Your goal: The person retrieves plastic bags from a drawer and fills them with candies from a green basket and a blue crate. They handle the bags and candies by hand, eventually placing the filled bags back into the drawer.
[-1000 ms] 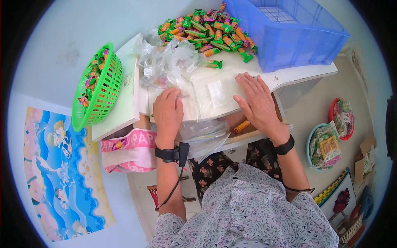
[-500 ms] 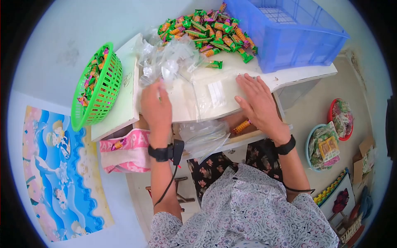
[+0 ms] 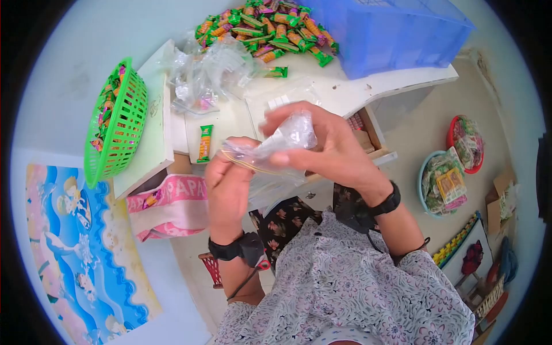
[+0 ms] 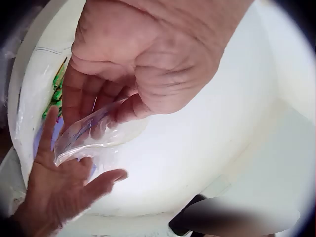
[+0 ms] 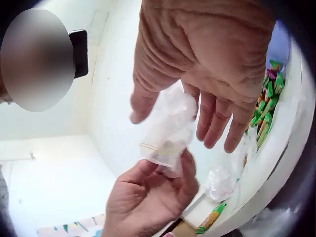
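My left hand pinches the zip edge of a small clear plastic zip bag above the front of the desk. In the right wrist view the bag looks puffed out, its yellowish zip line near the left fingertips. Around the bag's far end is my right hand, its thumb on one side and loosely extended fingers on the other. The left wrist view shows that right hand spread beside the bag. One snack in a green and orange wrapper lies on the desk near the left hand.
A pile of wrapped snacks and a blue crate occupy the desk's back. Crumpled clear bags lie in front of the pile. At left stands a green basket of snacks; a pink towel hangs over the front.
Both hands have left the desktop and come together around a clear zip bag. A wrapped snack now shows on the desk near where the left hand was. The head view has shifted slightly.
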Motion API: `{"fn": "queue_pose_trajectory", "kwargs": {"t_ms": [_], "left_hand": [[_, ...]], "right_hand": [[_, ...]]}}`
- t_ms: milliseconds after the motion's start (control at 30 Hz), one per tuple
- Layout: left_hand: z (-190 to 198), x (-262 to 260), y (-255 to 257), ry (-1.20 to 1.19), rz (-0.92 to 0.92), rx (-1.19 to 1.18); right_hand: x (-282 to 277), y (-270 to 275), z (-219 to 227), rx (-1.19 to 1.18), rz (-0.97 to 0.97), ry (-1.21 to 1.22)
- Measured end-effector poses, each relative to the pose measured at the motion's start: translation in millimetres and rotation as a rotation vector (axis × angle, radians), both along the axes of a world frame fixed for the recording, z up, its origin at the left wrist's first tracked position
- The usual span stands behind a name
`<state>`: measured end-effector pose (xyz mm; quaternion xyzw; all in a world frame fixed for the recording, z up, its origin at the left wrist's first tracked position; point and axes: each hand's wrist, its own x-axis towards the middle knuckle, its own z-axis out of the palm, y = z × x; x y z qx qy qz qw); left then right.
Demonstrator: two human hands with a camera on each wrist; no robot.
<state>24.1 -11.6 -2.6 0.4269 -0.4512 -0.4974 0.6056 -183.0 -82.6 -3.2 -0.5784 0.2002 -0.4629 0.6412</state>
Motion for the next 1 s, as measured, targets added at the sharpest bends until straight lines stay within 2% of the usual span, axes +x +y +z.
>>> {"fn": "queue_pose_trajectory", "kwargs": {"t_ms": [67,133,200,233,300,400,500,600,700,833,900,933,1000], "left_hand": [[-0.9,-10.7,-1.4,0.042,-0.022,0.009],[9.1,-24.2,-8.8,0.255,-0.039,0.019],[11.6,-38.8,-12.5,0.225,0.086,0.118],[9.8,-46.9,-12.8,0.211,0.150,0.169],[-9.1,-65.6,-10.9,0.100,0.209,0.098],[-27.8,-59.7,-8.0,0.059,0.224,0.019],[-24.3,-57.4,-5.3,0.025,0.259,0.009],[-28.4,-44.6,-3.8,0.038,0.273,0.005],[-31.1,-43.4,-2.6,0.061,0.276,0.003],[-25.0,-54.4,-1.4,0.003,0.360,-0.004],[-27.7,-52.9,-2.0,0.058,0.444,0.032],[-29.6,-51.5,-1.9,0.087,0.488,0.049],[-31.8,-36.0,-0.9,0.178,0.407,0.008]], "right_hand": [[2.3,0.7,-10.6,0.108,-0.150,0.031],[7.3,0.5,-20.5,0.128,-0.292,0.026],[12.8,3.1,-26.3,0.072,-0.437,-0.014],[16.1,6.1,-26.7,0.064,-0.438,0.006],[21.9,12.1,-27.6,0.047,-0.437,0.049],[20.4,4.4,-30.8,-0.073,-0.599,0.165],[-8.7,-18.3,-29.5,0.151,-0.662,-0.028],[-37.2,-33.9,-32.9,0.188,-0.727,-0.111],[-31.6,-23.6,-22.6,0.165,-0.650,-0.109],[-12.4,3.4,-22.9,0.268,-0.396,-0.081],[-13.5,4.8,-30.4,0.318,-0.288,-0.056],[-21.3,0.3,-28.9,0.325,-0.306,-0.087],[-35.7,-12.6,-40.1,0.281,-0.343,-0.132]]}}
